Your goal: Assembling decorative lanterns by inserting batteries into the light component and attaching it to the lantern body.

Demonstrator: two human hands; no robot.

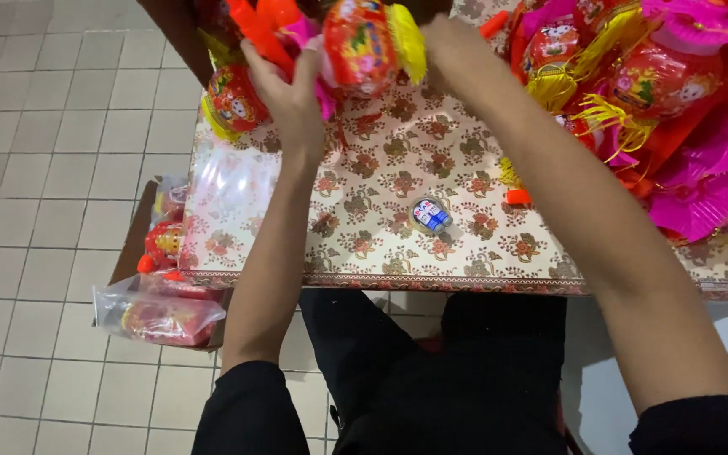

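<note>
My left hand (290, 84) grips the orange plastic handle (256, 32) of a red toy lantern (359, 40) at the far edge of the table. My right hand (455, 46) is closed on the lantern's other side, beside its yellow fringe (408, 38). A second red lantern (236, 99) lies just left of my left hand. The lantern I hold hangs over a table covered with a floral-patterned cloth (381, 177).
A heap of red lanterns with yellow tassels and pink paper fans (684, 109) fills the table's right side. A small round pack of batteries (430, 214) lies mid-table. A cardboard box with bagged lanterns (162, 312) stands on the tiled floor at left.
</note>
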